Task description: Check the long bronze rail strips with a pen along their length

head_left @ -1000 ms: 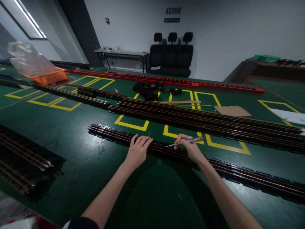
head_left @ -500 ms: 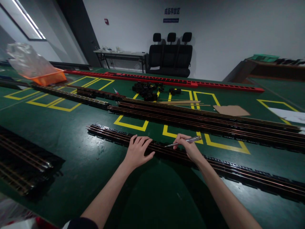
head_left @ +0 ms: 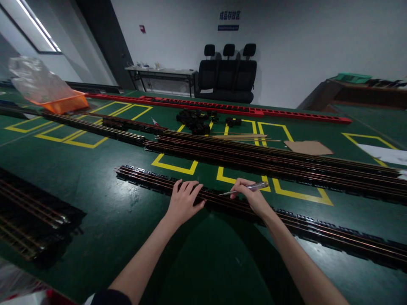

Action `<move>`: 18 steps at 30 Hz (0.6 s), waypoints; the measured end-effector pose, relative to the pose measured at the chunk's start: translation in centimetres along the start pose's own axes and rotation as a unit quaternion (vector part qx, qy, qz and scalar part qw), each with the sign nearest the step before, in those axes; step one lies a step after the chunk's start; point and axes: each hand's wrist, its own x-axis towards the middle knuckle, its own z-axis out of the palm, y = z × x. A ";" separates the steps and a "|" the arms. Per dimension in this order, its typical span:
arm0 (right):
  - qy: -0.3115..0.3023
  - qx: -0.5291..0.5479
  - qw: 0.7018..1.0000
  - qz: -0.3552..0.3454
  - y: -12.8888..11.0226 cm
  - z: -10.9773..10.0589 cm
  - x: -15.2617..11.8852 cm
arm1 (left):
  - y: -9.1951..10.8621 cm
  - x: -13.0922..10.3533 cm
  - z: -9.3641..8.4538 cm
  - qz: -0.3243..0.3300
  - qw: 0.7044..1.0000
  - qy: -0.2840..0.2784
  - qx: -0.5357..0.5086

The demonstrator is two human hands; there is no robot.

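Two hands (head_left: 184, 201), one pen-like tool (head_left: 259, 186), one long dark bundle (head_left: 313, 220) under the hands
Also one orange bin (head_left: 65, 104), one clear plastic bag (head_left: 36, 78), one piece of brown cardboard (head_left: 308, 147), one seat (head_left: 208, 75) with three headrests (head_left: 229, 50), one side table (head_left: 162, 71) and one green container (head_left: 353, 78) at far right. The heaped black parts (head_left: 193, 123) on the tabletop (head_left: 104, 173), the thin sticks (head_left: 240, 137) near them and the long dark pieces (head_left: 254, 154) farther back overlap too much to number.

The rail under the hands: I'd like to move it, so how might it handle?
Being long and narrow, the rail may sag if lifted at one end. Lying flat, it probably won't roll. Its shine suggests some slipperiness.
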 end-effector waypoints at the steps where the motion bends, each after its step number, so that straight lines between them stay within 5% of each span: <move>1: -0.005 -0.001 1.000 0.000 -0.1 0.0 0.0 | 0.0 0.0 0.0 0.001 1.000 0.002 0.001; 18: -0.012 -0.017 1.000 0.011 -0.3 0.2 -0.1 | -0.3 -0.1 -0.1 0.001 1.000 -0.002 0.014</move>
